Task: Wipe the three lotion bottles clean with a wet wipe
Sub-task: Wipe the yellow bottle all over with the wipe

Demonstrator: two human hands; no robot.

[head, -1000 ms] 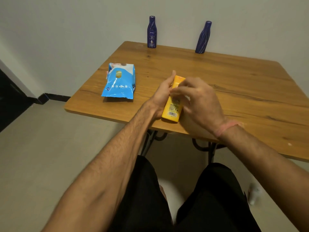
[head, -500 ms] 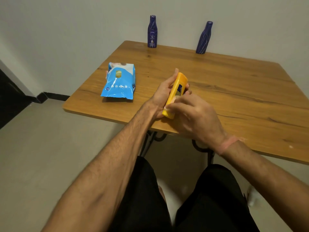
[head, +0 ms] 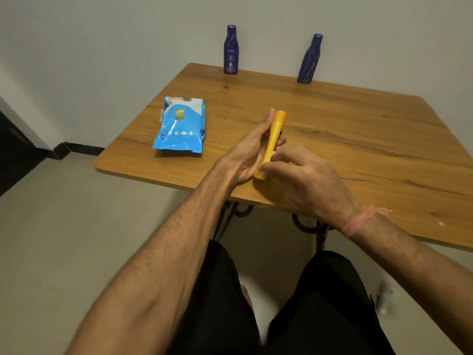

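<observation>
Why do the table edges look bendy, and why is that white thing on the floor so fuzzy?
Head view: the wide-angle lens bows the wooden table's edges and leans the two dark blue bottles outward. The small white object on the floor sits smeared near the frame's blurry corner, too unclear to identify. The light is dim and warm, and the blue wipes packet casts a soft shadow.

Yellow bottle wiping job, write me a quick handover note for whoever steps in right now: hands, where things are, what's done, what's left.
Left hand holds the yellow bottle over the near table edge, cap pointing away.
Right hand is curled at the bottle's lower end; the wipe itself is not clearly visible under the fingers.
Wipes pack lies to the left on the table.
Two blue bottles stand upright at the far edge by the wall.
Done: nothing confirmed finished.
Left: finish the yellow bottle; whether the blue ones are wiped cannot be told.
</observation>
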